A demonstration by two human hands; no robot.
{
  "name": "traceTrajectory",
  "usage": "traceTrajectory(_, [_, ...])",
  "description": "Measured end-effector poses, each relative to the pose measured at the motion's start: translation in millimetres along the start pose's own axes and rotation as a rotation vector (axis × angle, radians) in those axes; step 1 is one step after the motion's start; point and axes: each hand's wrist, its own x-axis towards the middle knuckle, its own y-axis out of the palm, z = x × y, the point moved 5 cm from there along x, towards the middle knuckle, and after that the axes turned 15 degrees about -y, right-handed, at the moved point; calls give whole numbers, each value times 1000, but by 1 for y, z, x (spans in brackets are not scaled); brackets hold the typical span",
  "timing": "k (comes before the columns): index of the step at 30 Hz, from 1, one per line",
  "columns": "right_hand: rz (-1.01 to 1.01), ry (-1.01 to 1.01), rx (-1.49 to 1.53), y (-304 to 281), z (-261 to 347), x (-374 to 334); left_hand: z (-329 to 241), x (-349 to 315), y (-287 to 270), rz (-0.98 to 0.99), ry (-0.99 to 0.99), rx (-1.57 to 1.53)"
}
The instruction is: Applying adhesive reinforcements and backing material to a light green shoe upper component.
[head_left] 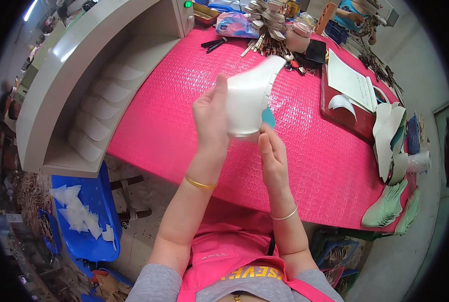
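Aloft, white piece (pixel 247 100), left hand (pixel 211 109) alongside, right hand (pixel 274 157) below

A table (pixel 164 85) with a shiny, textured pink cover carries, along its far side, a tissue pack (pixel 238 26), some thin black sticks (pixel 216 46) and a dark square case (pixel 316 51). On the right lies a red board (pixel 363 122); nearer along that edge rest pale curved pieces (pixel 384 131) and stacked light-green ones (pixel 385 209).

Left hand (pixel 212 110): holds white piece (pixel 247 98), frame centre
Right hand (pixel 274 156): grips its lower edge
Tray (pixel 78 247): lower left
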Motion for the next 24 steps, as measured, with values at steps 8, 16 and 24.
traceTrajectory(8, [-395, -9, -22, -31, 1, 13, 43, -50, 15, 122, 854, 722])
traceTrajectory(16, [-434, 173, 625, -77, -25, 19, 57, -75, 37, 218, 831, 1076])
traceTrajectory(24, [125, 329, 462, -56, -15, 24, 4, -43, 15, 644, -102, 505])
